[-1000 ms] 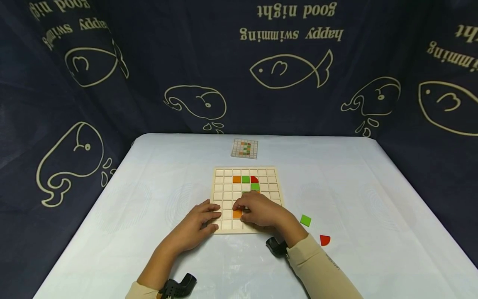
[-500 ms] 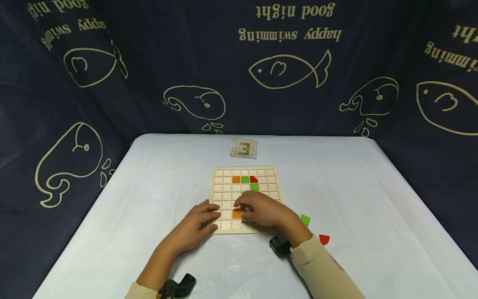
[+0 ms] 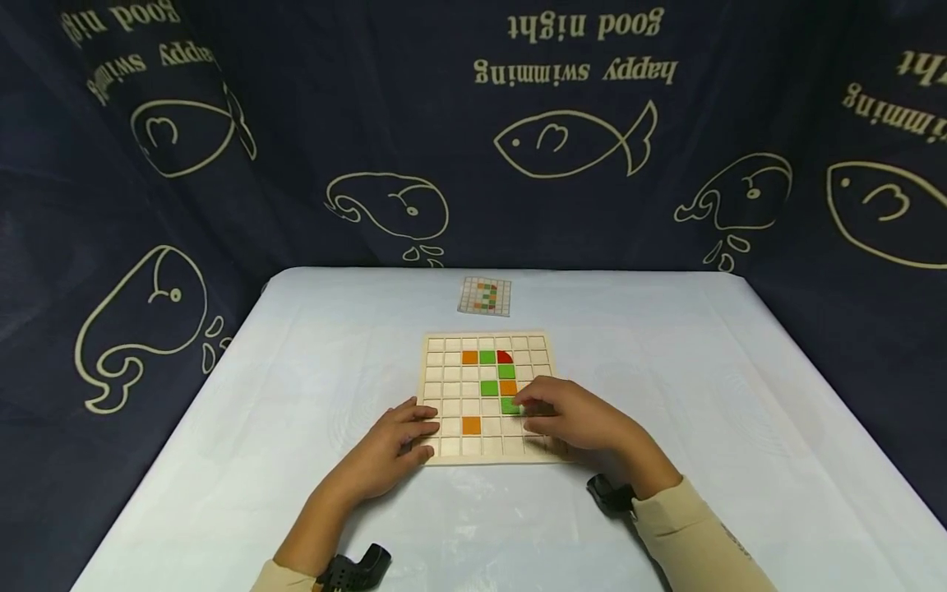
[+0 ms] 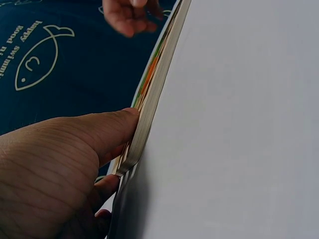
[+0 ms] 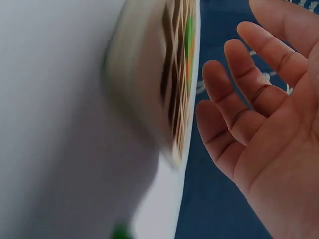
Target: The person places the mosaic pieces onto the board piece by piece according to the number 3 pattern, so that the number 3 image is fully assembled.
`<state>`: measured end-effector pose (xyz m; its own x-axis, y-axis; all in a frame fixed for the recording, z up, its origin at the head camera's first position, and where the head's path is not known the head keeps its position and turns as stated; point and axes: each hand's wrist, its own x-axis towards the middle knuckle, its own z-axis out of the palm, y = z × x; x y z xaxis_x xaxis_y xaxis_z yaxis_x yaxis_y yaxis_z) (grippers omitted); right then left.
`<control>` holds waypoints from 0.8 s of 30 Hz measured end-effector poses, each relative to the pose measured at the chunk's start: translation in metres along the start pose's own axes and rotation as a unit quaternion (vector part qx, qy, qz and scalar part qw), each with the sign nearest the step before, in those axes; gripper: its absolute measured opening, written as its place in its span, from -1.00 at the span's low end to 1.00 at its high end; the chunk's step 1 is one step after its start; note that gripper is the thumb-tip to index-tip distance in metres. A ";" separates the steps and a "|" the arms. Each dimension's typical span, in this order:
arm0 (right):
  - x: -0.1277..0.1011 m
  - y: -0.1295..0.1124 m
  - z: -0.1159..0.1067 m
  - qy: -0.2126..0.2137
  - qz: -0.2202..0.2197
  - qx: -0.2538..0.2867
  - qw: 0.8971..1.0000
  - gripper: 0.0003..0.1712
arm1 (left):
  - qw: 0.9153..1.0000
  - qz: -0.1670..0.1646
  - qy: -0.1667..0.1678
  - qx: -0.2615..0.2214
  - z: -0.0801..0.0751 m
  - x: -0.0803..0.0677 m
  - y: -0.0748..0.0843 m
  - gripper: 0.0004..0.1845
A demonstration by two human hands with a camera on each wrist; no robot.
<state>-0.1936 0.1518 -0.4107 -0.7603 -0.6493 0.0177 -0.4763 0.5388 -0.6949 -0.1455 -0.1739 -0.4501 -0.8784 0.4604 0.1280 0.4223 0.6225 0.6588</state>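
Head view: your left hand (image 3: 385, 448) rests flat on the grid board's (image 3: 488, 396) near-left corner, grip relaxed; your right hand (image 3: 577, 419) seems to press a green tile (image 3: 509, 404) mid-board with loose fingers, on the counter (image 3: 296, 411).

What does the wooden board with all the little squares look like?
The wooden board is a pale, flat square tray cut into a grid of small cells. It lies flat on the white table, near the person. Some cells hold coloured tiles: orange, green and one red quarter-round piece, most of them toward the far side. The left hand rests on its near left edge, and the right hand touches a green tile on its right side.
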 end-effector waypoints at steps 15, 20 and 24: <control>-0.059 0.033 -0.031 0.046 0.066 -0.025 0.996 -0.63 | 1.000 0.004 0.002 -0.001 0.001 0.002 -0.001 -0.64; -0.072 0.038 -0.033 0.047 0.080 -0.045 0.995 -0.63 | 1.000 0.000 0.001 -0.003 0.002 0.002 -0.002 -0.64; -0.080 0.040 -0.035 0.043 0.101 -0.052 0.993 -0.63 | 1.000 -0.001 -0.001 -0.002 0.002 0.001 -0.002 -0.63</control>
<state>-0.1671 0.2443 -0.4148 -0.8773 -0.4774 -0.0502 -0.3506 0.7086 -0.6123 -0.1468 -0.1727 -0.4528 -0.8790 0.4600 0.1260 0.4199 0.6211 0.6618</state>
